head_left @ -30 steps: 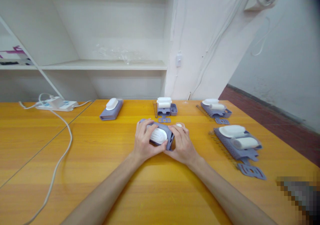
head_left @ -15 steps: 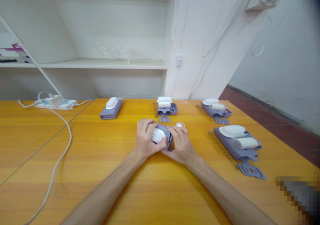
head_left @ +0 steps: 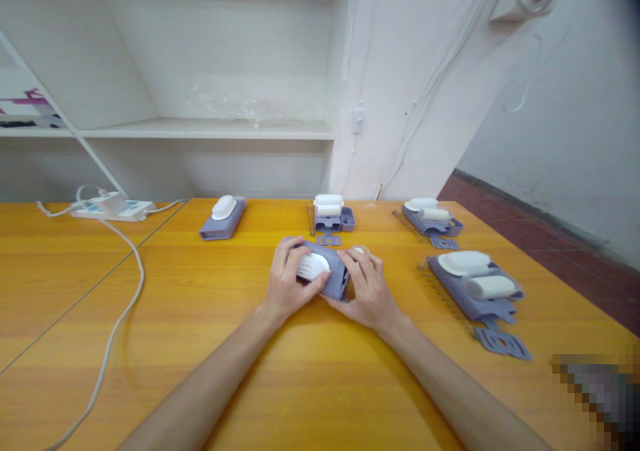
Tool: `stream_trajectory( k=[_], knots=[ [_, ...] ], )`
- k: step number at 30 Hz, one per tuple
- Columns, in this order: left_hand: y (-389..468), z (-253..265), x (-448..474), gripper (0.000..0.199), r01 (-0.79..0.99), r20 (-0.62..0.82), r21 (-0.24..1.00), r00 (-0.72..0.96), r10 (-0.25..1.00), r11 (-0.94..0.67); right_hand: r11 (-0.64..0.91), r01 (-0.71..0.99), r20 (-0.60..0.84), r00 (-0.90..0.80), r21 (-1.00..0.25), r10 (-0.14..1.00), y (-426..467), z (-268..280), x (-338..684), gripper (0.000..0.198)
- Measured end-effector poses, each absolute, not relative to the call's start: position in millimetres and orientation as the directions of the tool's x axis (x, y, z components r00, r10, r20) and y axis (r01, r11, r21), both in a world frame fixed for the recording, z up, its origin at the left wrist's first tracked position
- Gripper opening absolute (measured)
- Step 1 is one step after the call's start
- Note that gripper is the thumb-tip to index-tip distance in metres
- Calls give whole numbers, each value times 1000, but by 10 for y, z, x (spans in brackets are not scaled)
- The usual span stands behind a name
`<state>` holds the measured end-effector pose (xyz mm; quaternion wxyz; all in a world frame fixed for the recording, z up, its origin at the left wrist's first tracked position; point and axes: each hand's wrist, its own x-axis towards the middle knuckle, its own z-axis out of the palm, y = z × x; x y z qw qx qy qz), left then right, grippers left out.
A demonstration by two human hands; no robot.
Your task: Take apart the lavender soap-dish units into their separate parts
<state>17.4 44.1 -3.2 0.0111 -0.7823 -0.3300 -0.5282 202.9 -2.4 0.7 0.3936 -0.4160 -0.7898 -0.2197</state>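
Observation:
A grey-purple plastic case with an oval white ribbed piece on its face is held at mid-table, tilted. My left hand is closed around its left end, with the thumb at the lower edge of the white piece. My right hand grips the right end, fingertips on top and thumb underneath. Dark gaps show at that open right end. Behind my right fingers a small pale round-ended thing is partly hidden.
A similar closed case lies at the back left. Sets of loose purple parts with white pieces lie at the back middle, back right and right. A power strip and its white cable lie on the left.
The case has turned slightly in my hands, so more of its face and right end shows. My left hand has shifted a little left; both hands keep their hold.

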Motion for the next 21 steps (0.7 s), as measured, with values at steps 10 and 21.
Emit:
stream_trajectory(
  k=[10,21],
  knots=[
    [439,-75,174,28,459,897,211,261,358,-863,611,790,788,-346,-48,509,-17,4,2101,78],
    [435,-79,161,29,492,916,224,188,354,-841,619,779,769,-336,-97,543,-14,12,2081,82]
  ],
)
